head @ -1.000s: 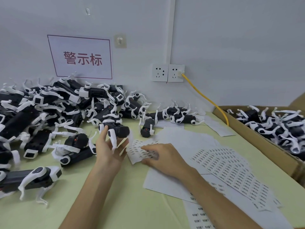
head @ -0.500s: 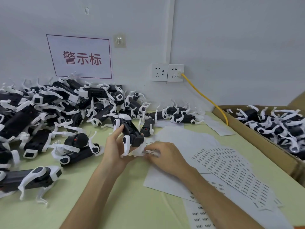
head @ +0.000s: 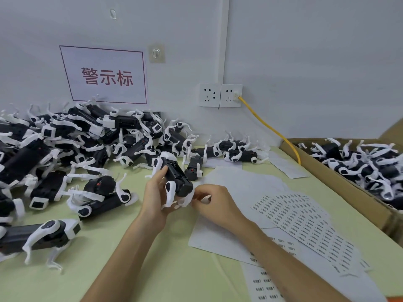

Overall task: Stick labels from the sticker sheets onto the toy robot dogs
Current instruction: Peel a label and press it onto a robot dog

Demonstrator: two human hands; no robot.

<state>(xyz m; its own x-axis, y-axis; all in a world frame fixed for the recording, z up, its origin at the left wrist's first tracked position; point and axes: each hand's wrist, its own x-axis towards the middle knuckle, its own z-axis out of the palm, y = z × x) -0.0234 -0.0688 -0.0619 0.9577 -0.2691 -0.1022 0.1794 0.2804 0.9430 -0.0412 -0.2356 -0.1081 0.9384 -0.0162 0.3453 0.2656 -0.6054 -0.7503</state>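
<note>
Far left on the counter (head: 109, 269): pile of toy robot dogs (head: 65, 149). Centre: left hand (head: 156, 197), fingers wrapped round one dog (head: 176, 177), held off the counter. At its near end: right hand (head: 218, 205), fingers pinching a small white label (head: 205, 198). Right of that lie sticker sheets (head: 305, 225), then a cardboard box (head: 340, 188) of dogs.

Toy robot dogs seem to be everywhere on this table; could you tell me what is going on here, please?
A person is labelling them. The left hand holds one toy dog above the table, while the right hand pinches what looks like a small label beside its near end. Sticker sheets lie on the table to the right. A pile of dogs sits at the left, and more dogs fill the cardboard box at the right.
</note>
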